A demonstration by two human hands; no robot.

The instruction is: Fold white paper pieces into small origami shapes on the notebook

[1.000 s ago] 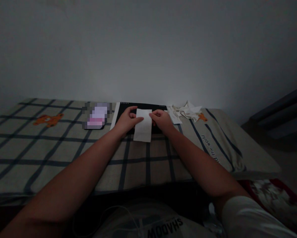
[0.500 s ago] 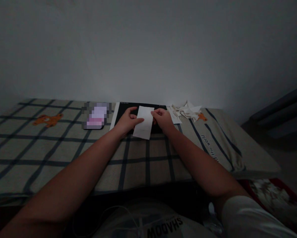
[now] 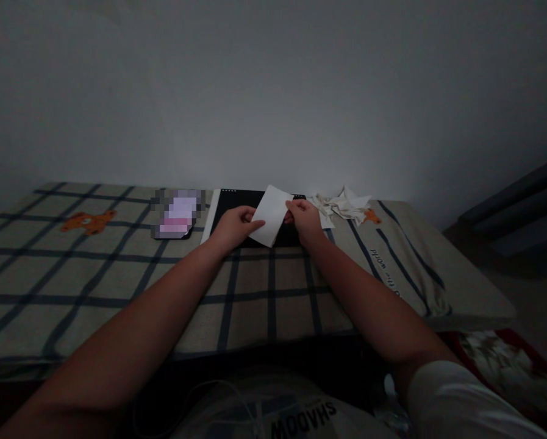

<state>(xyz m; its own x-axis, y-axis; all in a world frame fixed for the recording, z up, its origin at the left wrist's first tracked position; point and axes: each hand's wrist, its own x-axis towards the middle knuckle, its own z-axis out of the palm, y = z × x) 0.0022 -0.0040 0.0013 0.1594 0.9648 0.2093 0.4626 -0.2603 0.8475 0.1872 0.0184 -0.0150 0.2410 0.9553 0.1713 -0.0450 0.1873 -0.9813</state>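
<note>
We see a small white rectangular paper sheet [image 3: 272,215] held tilted above a flat black board [image 3: 236,204] on the checked grey-and-navy cloth [image 3: 117,274]. Our left hand [image 3: 235,226] pinches its left edge with closed fingers; our right hand [image 3: 305,220] pinches its right edge likewise. Crumpled white paper scraps [image 3: 344,204] lie just right.

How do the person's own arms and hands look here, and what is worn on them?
Both forearms are bare, with no watch, ring or glove visible in this dim light. The left hand and right hand are bare too. A pale short sleeve shows near the right upper arm; no sleeve is visible on the left arm.
</note>
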